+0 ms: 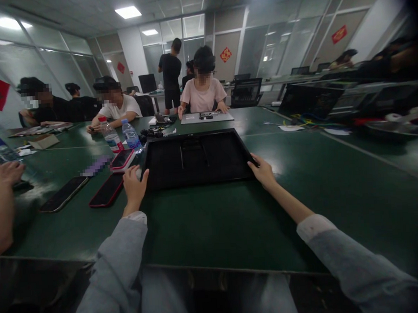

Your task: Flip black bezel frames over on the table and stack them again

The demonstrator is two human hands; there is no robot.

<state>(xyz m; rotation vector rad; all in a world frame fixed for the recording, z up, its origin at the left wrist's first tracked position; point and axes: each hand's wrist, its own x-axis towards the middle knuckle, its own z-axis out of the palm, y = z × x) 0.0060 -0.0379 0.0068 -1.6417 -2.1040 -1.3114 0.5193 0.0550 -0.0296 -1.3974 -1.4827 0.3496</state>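
Observation:
A wide, shallow black panel with a raised rim, resembling a monitor's back casing, lies on the green table in front of me. My right hand grips its right edge near the front corner, thumb and fingers at the rim. At the left edge is my left hand, fingers apart and thumb pointing towards the rim. Whether that thumb touches the rim is hard to make out. Two thin upright strips and a darker block show inside the panel. A red-edged phone lies just left of my left hand.
Left of the panel are a dark phone, a pink-edged box and two water bottles. Another person's hand rests at far left. Across the green table, a person in pink sits behind a light board. Cables lie right.

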